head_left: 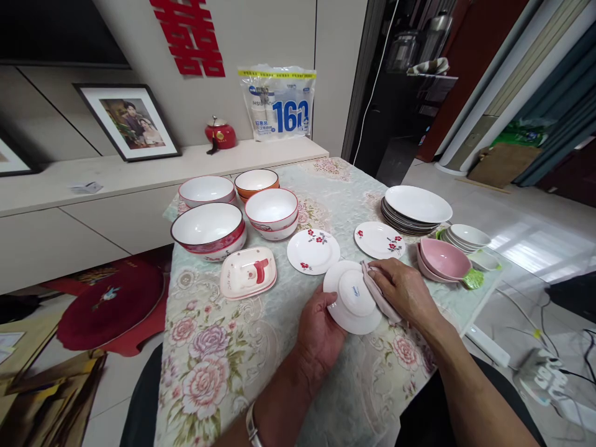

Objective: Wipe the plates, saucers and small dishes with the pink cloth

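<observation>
The plate (352,298) is between the two hands, bottom up with its blue mark showing, above the near part of the table (265,379). Being round, it has no long axis; what counts is that its rim is met from opposite sides. The left hand (321,326) is clamped on the left edge, thumb over the upward face and fingers underneath. The right hand (400,288) is closed over a cloth (378,297), whose length runs along the right edge, slanting toward the body. Both hands are equally near, the left touching directly, the right through the cloth; whether the right fingers also reach beneath, I cannot tell. So the plate lies rightward of the left hand and leftward of the right.
</observation>
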Available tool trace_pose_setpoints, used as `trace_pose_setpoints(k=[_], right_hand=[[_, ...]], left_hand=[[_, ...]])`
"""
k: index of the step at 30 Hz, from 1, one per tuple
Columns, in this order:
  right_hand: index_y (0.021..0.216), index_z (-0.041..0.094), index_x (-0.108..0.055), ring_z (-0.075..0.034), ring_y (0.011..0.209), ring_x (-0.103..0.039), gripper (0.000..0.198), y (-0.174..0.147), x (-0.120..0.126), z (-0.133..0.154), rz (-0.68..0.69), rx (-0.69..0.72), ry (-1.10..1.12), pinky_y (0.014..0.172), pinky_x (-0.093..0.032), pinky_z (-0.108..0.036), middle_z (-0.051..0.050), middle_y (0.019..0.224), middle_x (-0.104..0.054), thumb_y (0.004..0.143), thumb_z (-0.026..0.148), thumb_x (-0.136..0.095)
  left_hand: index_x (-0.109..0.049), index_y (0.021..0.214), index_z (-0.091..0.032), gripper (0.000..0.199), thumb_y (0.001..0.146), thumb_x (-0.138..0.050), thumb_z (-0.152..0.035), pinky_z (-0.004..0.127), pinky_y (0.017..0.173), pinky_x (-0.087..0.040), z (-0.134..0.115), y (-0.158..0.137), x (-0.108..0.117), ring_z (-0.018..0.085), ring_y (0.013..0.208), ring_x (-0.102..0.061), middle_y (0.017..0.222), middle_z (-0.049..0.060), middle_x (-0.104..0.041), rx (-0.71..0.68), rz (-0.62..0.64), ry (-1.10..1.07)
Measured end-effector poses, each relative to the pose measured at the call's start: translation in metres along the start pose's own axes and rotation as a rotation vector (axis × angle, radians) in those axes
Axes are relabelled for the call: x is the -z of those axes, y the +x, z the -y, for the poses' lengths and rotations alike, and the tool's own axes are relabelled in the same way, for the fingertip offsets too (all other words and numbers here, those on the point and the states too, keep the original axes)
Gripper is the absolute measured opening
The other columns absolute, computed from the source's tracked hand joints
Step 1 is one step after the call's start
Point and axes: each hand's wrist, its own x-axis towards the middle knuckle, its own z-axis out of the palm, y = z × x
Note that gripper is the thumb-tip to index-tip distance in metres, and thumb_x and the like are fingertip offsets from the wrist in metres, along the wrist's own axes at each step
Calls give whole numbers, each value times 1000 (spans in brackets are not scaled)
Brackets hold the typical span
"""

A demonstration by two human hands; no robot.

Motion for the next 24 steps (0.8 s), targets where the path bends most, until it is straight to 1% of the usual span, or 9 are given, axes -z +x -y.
trace_pose_setpoints(k=[3,6,8,10,12,14,18,22,24], right_hand=[[106,20,-68,-26,94,-66,21,0,-4,9,-69,68,41,84,-51,-41,-10,100,-72,95,27,-52],[111,19,-66,-26,99,-62,22,0,-4,27,-94,207,122,87,-50,-42,-11,104,-71,96,23,-52],[116,21,-64,-25,101,-61,23,-1,-2,38,-68,322,186,88,-49,-42,-10,109,-70,97,21,-51],[119,23,-62,-23,101,-60,25,-1,0,45,-25,414,237,89,-48,-42,-8,113,-70,98,19,-50],[122,23,-61,-23,102,-60,27,-1,2,47,7,445,251,90,-47,-42,-8,115,-69,98,18,-48],[121,22,-61,-23,104,-60,27,0,1,43,11,405,225,92,-46,-42,-9,116,-69,98,17,-47],[113,19,-66,-26,103,-61,24,2,0,26,20,204,109,91,-47,-43,-10,109,-70,97,20,-48],[108,18,-69,-27,97,-64,24,1,0,11,64,15,2,86,-49,-42,-11,101,-70,96,24,-49],[108,16,-69,-27,95,-64,24,0,-2,11,45,-8,-11,85,-50,-42,-11,100,-70,96,24,-49]], left_hand=[[-64,123,-12,46,77,-58,-17,40,94,-50,0,0,1,28,106,-66,103,10,-75,21,-46,-25],[-68,111,-10,34,85,-56,-26,42,96,-49,1,-1,-1,29,106,-66,101,12,-75,62,-62,-44],[-70,104,-9,29,87,-54,-27,42,97,-48,1,-1,-1,28,104,-66,97,13,-75,77,-24,-40],[-70,99,-10,24,85,-57,-24,41,97,-48,2,0,0,27,101,-67,94,12,-75,56,25,-32],[-69,98,-11,22,82,-61,-22,41,97,-48,2,0,1,26,100,-67,93,10,-74,22,71,-19],[-69,102,-12,25,80,-62,-21,42,96,-48,3,1,2,27,100,-67,94,10,-74,8,90,-4],[-67,109,-13,33,77,-60,-17,41,93,-49,4,1,3,27,101,-67,98,10,-74,-25,45,16],[-68,103,-14,40,64,-61,-9,39,88,-50,1,1,4,25,93,-67,94,7,-74,-57,-27,39],[-68,98,-14,42,57,-61,-7,37,85,-51,0,1,5,22,85,-66,90,5,-74,-63,-47,57]])
